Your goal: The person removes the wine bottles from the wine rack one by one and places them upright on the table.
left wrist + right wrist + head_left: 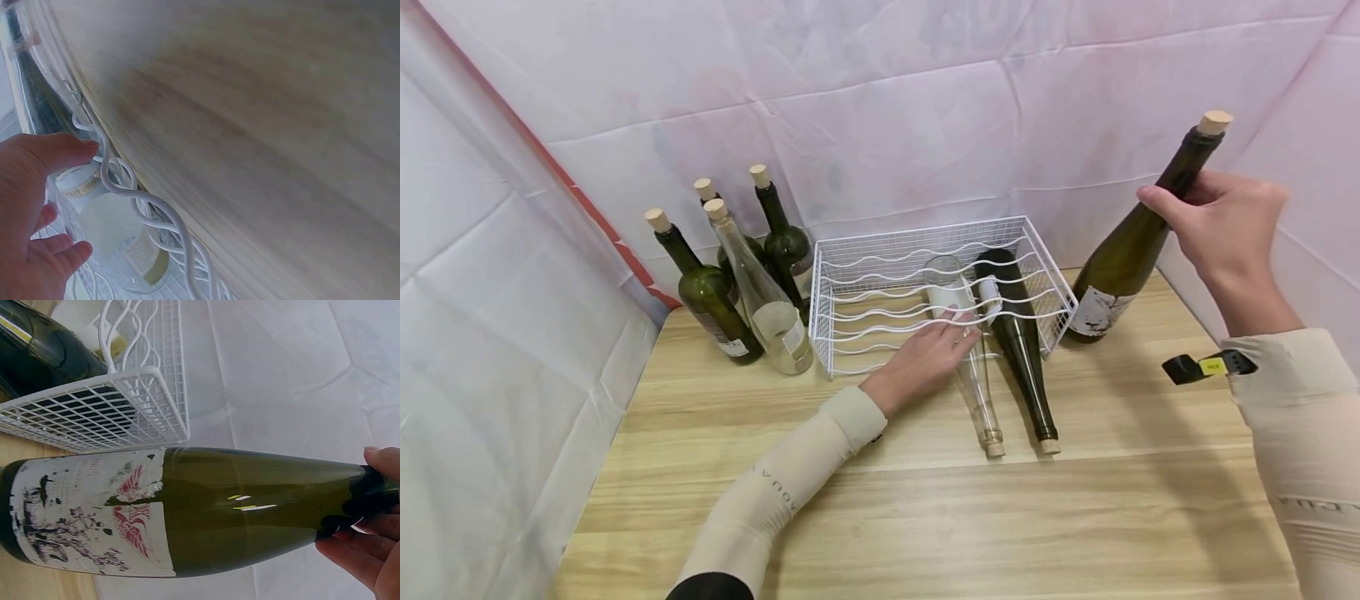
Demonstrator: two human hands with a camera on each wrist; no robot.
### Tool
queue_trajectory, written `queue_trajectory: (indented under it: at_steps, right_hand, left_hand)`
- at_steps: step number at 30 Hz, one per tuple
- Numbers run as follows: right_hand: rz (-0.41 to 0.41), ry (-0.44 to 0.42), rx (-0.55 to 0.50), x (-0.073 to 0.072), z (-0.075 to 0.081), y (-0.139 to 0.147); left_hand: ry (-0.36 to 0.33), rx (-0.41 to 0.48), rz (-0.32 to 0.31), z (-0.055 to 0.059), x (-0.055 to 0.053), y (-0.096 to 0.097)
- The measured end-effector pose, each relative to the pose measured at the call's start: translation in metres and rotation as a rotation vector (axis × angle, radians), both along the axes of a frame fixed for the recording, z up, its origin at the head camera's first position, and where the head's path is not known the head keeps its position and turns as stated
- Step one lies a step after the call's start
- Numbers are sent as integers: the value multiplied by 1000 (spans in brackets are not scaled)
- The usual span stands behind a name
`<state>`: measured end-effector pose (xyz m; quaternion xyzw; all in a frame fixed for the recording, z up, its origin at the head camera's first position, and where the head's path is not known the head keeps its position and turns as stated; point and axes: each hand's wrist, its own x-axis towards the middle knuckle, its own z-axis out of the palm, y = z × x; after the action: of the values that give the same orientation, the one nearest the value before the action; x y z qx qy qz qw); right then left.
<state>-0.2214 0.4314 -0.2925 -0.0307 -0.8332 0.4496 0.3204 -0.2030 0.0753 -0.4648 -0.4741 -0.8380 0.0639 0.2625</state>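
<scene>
A green wine bottle (1123,246) with a cork and a torn white label is tilted, its neck gripped by my right hand (1232,221). Its base is beside the right end of a white wire rack (887,315), low over the wooden table; contact there is unclear. A clear glass bottle (976,383) and a dark bottle (1026,358) lie side by side in the rack, corked necks toward me. Over the clear bottle is my left hand (928,354), thumb and fingers apart (69,250). Whether it touches the glass is hard to tell.
Several corked bottles stand left of the rack, among them a clear one (767,304) and a green one (707,296). Pale sheeting (887,108) hangs behind and at both sides. The wooden table (880,525) extends in front of the rack.
</scene>
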Motion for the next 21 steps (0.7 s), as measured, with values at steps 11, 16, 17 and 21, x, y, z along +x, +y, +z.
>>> queue_trajectory:
  at_steps: [11,16,17,21]
  right_hand:
    - [-52,48,16,-30,-5,-3]
    - [-76,54,-2,-39,-8,-2]
    - [-82,46,-4,-41,-8,-1]
    - [-106,23,5,-47,-10,0]
  left_hand:
    - [42,-79,33,-2,-1,2]
    - [60,-93,38,-2,-1,3]
    - [60,-93,37,-2,-1,3]
    - [40,-99,33,0,-1,4]
